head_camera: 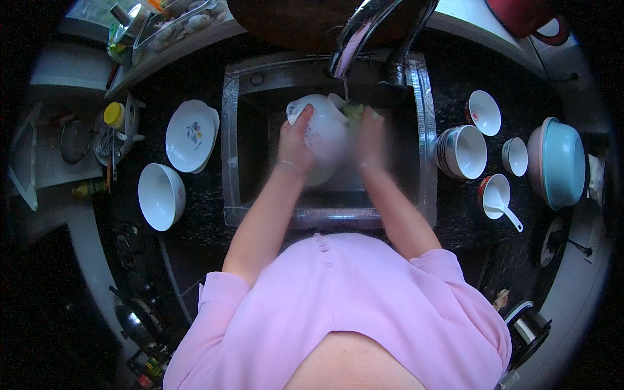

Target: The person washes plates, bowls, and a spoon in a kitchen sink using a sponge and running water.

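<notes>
My left hand (296, 141) grips a large white bowl (324, 129) with a floral pattern, tilted on its side over the sink (329, 217). The thumb lies on the bowl's outer wall. In my right hand (370, 136) is a yellow-green cloth or sponge (355, 113), at the right of the bowl's foot. A thin stream of water falls from the chrome faucet (358, 41) close to the cloth. Below the bowl, a pale round shape in the sink is blurred. Part of the view around my right hand is hazy.
Left of the sink are white oval plates (190, 136) and a white bowl (162, 197). At right stand stacked bowls (463, 152), a single bowl (483, 113), small cups (515, 156), a bowl holding a white spoon (507, 212), and a blue basin (565, 163). A red mug (519, 17) is above.
</notes>
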The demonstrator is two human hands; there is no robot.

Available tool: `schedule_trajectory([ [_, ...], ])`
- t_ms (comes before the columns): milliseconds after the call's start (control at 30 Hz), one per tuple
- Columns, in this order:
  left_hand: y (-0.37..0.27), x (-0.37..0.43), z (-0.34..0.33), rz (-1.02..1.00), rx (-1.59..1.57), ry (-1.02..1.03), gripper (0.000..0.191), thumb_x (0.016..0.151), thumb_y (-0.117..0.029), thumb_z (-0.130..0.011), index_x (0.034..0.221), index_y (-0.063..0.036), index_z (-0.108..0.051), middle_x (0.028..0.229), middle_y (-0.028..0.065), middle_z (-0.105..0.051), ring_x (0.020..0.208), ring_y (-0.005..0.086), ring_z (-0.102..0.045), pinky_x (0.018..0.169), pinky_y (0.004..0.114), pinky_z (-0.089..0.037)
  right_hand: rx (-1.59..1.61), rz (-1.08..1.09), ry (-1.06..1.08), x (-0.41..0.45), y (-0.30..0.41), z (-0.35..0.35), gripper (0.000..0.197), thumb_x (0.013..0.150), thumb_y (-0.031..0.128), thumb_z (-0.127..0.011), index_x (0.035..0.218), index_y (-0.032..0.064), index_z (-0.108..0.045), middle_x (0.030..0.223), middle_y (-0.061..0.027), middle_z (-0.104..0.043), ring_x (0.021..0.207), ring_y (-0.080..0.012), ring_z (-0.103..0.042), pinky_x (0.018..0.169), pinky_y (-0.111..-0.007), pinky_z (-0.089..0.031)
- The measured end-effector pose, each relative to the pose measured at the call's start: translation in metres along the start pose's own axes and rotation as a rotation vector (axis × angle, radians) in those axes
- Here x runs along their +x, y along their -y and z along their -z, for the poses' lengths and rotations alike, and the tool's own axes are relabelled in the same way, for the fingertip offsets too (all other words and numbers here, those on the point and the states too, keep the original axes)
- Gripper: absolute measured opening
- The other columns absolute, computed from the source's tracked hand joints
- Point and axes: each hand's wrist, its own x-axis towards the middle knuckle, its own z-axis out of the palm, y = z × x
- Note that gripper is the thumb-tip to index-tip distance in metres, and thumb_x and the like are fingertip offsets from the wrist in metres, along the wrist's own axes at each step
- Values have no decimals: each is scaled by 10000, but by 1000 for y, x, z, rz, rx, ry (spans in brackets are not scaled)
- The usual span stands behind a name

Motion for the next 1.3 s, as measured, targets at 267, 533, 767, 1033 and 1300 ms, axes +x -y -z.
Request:
schedule_trajectory([
  [267, -1, -10, 3, -88, 207, 11, 206, 795, -89, -583, 983, -15, -541, 946, 89, -590, 849, 200, -584, 745, 322, -478, -92, 542, -62, -16, 38, 10, 375, 698, 245, -641, 914, 0, -457, 881, -170, -450, 808, -347, -472, 701, -406, -402],
  [533, -3, -13, 19, 150, -71, 21, 260, 784, -108, -599, 1008, 5, -533, 973, 111, -586, 884, 215, -580, 791, 338, -472, 32, 640, 38, -16, -8, 20, 379, 681, 222, -666, 911, 12, -451, 878, -157, -445, 808, -320, -476, 675, -380, -407],
  [767, -10, -13, 20, 157, -120, -38, 298, 787, -116, -598, 1038, 19, -512, 1001, 122, -574, 911, 222, -570, 800, 345, -467, -72, 432, 48, -1, -50, 31, 359, 729, 236, -636, 933, -1, -459, 851, -149, -481, 780, -275, -497, 682, -357, -410],
  [1033, -5, -27, 16, -18, 356, 49, 239, 788, -112, -603, 989, 2, -547, 925, 78, -595, 800, 160, -588, 691, 285, -481, 90, 469, 400, -6, 6, 48, 465, 701, 247, -645, 1051, 1, -461, 909, -128, -504, 837, -241, -521, 722, -322, -426],
  [1300, -8, -42, 0, -220, 754, 142, 164, 761, -117, -619, 889, -13, -610, 770, 28, -609, 660, 78, -558, 585, 233, -454, -171, 615, 289, -14, 49, 43, 249, 674, 138, -584, 894, 25, -554, 901, -157, -488, 832, -341, -505, 709, -396, -435],
])
